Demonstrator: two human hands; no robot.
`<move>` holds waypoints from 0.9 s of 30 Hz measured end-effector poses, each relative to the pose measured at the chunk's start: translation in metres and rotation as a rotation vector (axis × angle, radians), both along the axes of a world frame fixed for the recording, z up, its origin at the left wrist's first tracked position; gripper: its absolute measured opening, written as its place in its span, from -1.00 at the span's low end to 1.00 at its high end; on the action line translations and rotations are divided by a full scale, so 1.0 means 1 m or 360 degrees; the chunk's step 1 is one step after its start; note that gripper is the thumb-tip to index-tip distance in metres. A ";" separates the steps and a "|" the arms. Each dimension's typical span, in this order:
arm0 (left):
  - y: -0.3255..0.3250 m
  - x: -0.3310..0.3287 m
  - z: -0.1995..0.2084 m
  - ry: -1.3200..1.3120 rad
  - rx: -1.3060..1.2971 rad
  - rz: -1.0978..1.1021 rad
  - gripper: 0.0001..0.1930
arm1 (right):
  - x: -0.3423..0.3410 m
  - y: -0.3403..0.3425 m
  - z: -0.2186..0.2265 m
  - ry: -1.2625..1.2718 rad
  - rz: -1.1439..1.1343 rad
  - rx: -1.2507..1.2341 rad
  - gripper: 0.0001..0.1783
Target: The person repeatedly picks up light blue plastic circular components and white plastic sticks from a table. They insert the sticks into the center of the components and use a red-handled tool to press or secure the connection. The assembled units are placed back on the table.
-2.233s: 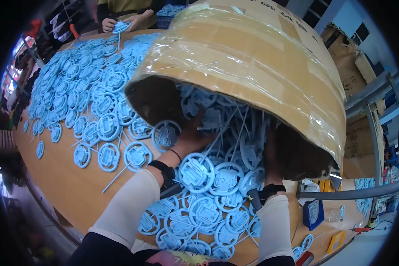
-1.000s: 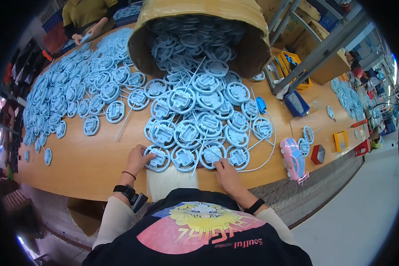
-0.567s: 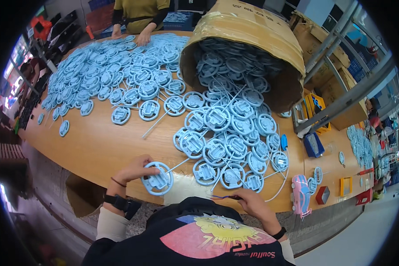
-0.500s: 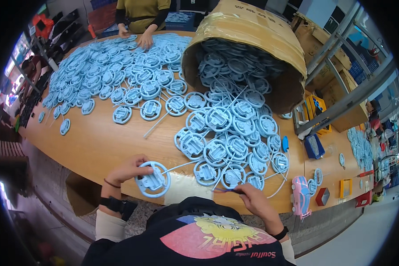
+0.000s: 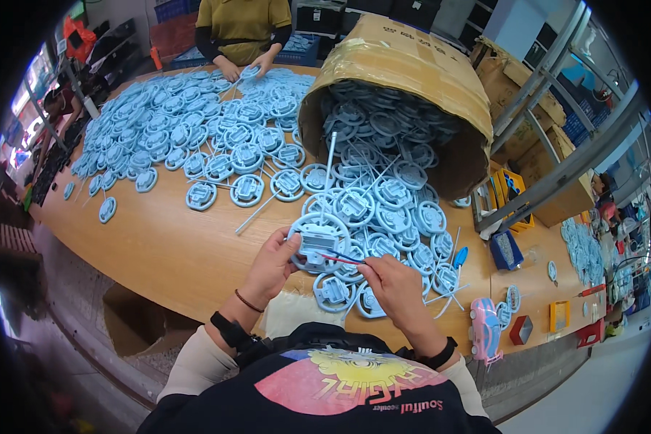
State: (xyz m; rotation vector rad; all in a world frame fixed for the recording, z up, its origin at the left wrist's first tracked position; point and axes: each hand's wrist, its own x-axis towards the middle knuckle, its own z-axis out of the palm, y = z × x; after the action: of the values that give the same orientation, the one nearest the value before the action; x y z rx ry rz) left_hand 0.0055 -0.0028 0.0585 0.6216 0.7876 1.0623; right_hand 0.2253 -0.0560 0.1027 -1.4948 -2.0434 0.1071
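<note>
Pale-blue toy steering wheel (image 5: pixel 318 241), held tilted above the near edge of the wooden tabletop (image 5: pixel 163 235), in front of the loose wheels (image 5: pixel 394 189) that spill from an overturned cardboard carton (image 5: pixel 412 69). The left hand (image 5: pixel 271 260) is closed on the left of its ring, thumb over the front. The right hand (image 5: pixel 392 283) pinches slender red and blue wires (image 5: pixel 340 258), whose ends reach toward the boxy hub; from where I stand, I cannot tell whether they touch it.

Handling, as judged by eye: the wheel looks like moulded plastic, light and stiff, with a smooth surface that may slip slightly under dry fingers. The thick ring offers the soundest grip, thumb in front and fingers behind, leaving the recessed hub open. The thin rod (image 5: pixel 331 158), apparently joined to this wheel, would be a poor handle and might bend or snap. The wires appear limp and delicate, best pinched close to their ends.
</note>
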 end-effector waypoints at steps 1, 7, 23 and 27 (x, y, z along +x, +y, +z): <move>-0.002 0.001 -0.001 0.0004 0.0023 -0.0025 -0.74 | 0.002 0.000 0.000 -0.0052 -0.0017 -0.0020 -0.84; -0.008 0.011 0.009 0.0036 0.0126 -0.0118 -0.74 | 0.003 -0.005 0.008 -0.0007 -0.0032 -0.0096 -0.88; 0.000 0.013 0.006 -0.0013 0.0201 -0.0282 -0.75 | 0.016 -0.003 0.000 0.0288 0.0127 -0.0101 -0.83; -0.002 -0.001 -0.003 0.0044 0.0249 -0.0277 -0.66 | 0.004 -0.005 -0.007 0.0381 0.0141 -0.0081 -0.81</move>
State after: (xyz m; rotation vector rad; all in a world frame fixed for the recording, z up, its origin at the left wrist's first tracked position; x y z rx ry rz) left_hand 0.0042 -0.0049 0.0551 0.8247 0.6654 0.9627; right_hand 0.2291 -0.0606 0.0959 -1.3501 -1.9248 0.3584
